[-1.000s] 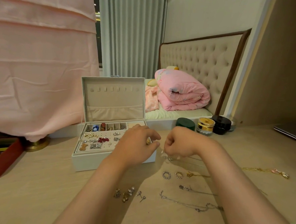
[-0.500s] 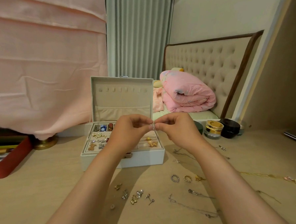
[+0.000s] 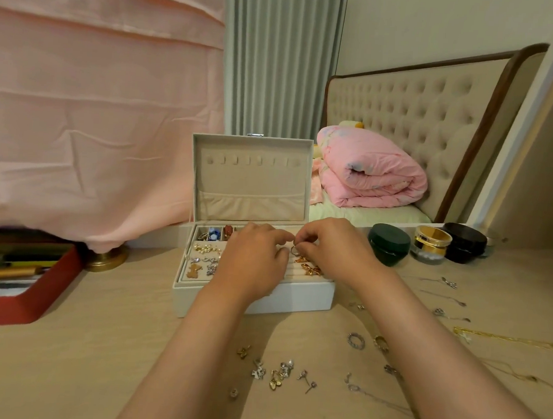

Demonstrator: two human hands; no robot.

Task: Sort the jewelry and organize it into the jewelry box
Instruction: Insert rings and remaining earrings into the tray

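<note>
Right hand [image 3: 332, 248] pinches ring [image 3: 293, 250] over jewelry box [image 3: 299, 296].

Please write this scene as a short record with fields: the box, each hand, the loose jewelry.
box: jewelry box, lid open, stored pieces in its left section
held: right hand pinches a small ring over the box's right section
other hand: left hand beside the ring, grip unclear
loose on table: two rings, earrings, gold chain
</note>
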